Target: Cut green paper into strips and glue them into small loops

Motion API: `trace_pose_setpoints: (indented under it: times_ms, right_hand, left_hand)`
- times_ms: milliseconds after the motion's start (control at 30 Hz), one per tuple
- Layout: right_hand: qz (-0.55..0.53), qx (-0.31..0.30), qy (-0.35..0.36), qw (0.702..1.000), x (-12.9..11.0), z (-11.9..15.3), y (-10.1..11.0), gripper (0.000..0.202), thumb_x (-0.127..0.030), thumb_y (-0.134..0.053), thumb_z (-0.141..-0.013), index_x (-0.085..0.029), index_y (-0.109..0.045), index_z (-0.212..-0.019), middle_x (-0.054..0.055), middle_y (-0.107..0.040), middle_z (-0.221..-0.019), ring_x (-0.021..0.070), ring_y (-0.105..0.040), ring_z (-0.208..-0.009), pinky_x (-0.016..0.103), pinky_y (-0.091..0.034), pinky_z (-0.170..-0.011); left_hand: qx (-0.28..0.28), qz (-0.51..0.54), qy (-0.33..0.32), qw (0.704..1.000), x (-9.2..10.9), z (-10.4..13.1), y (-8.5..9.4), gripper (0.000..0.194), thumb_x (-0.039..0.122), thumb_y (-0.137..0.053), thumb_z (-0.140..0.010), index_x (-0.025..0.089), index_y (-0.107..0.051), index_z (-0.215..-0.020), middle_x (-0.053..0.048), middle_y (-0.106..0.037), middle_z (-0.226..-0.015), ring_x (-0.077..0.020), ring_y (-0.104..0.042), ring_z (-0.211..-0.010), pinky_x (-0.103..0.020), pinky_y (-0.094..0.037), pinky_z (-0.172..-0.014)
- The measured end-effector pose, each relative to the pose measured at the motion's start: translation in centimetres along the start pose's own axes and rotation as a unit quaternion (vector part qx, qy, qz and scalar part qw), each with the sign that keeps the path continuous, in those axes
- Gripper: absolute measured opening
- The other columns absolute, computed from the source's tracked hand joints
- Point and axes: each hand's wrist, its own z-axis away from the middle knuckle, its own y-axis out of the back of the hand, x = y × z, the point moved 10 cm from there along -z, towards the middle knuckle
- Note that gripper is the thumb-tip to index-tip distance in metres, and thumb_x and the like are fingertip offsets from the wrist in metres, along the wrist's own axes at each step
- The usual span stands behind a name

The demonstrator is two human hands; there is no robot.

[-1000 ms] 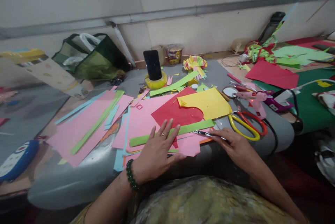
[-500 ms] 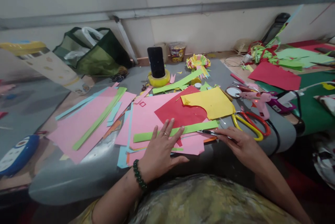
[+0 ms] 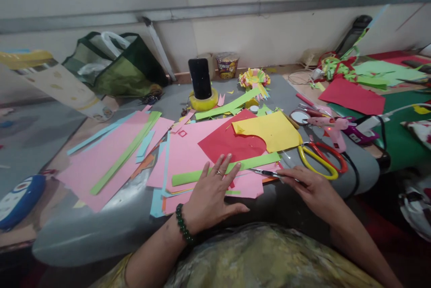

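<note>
Grey sheeting (image 3: pixel 77 238) covers the table before a pale wall, with a phone (image 3: pixel 200 79) standing at the far side. At the near edge, a green paper strip (image 3: pixel 257 161) lies across pink paper (image 3: pixel 182 148), just nearer than a red sheet (image 3: pixel 230 139). The left hand (image 3: pixel 210 205) presses on the strip with fingers spread, grasping nothing. To its right, the right hand (image 3: pixel 311 189) pinches a slim tool (image 3: pixel 267 173), its tip just beside the strip. The strip is probably light, easily creased and apt to slide; flat pressure mid-length should steady it, and its right end looks best for lifting.
</note>
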Motion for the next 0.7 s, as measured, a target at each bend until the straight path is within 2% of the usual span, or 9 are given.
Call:
trace_pose_setpoints:
  times_ms: [167,467,600,700]
  right_hand:
    - [0.006,-0.019,0.015,1.0,-0.8,-0.4,-0.9,0.034,-0.04,-0.046,-0.095,-0.022,-0.075,-0.098,0.003,-0.062,-0.067,0.0158,-0.059,-0.058,0.026,-0.05,-0.055]
    - [0.002,-0.023,0.049,0.999,-2.5,-0.5,-3.7,0.027,-0.029,-0.047,-0.096,-0.024,-0.072,-0.102,0.005,-0.07,-0.082,0.0179,-0.066,-0.072,0.028,-0.054,-0.063]
    - [-0.007,-0.012,0.052,0.999,-2.8,-0.6,-3.5,0.025,-0.027,-0.047,-0.095,-0.024,-0.071,-0.103,0.005,-0.071,-0.086,0.0185,-0.067,-0.076,0.03,-0.054,-0.066]
    - [-0.01,-0.006,0.052,0.999,-2.6,-0.8,-2.9,0.025,-0.028,-0.048,-0.095,-0.024,-0.071,-0.103,0.006,-0.07,-0.084,0.0187,-0.066,-0.074,0.029,-0.053,-0.063]
  left_hand:
    - [-0.009,-0.002,0.002,1.0,0.1,-0.1,0.0,0.098,0.084,-0.032,-0.077,0.024,-0.026,-0.153,-0.016,-0.024,-0.16,-0.0345,-0.023,-0.146,-0.057,-0.029,-0.113]
    - [-0.014,0.018,0.009,1.0,0.1,-0.3,-0.2,0.1,0.084,-0.035,-0.076,0.021,-0.026,-0.153,-0.019,-0.021,-0.16,-0.0363,-0.021,-0.147,-0.061,-0.027,-0.112]
    - [-0.004,0.034,0.015,0.999,0.0,-0.3,0.2,0.099,0.084,-0.036,-0.076,0.022,-0.026,-0.153,-0.019,-0.024,-0.159,-0.0347,-0.021,-0.147,-0.057,-0.026,-0.113]
    - [0.005,0.045,0.016,0.999,-0.6,0.7,0.9,0.093,0.079,-0.034,-0.082,0.024,-0.017,-0.155,-0.017,-0.02,-0.161,-0.0325,-0.018,-0.148,-0.054,-0.028,-0.113]
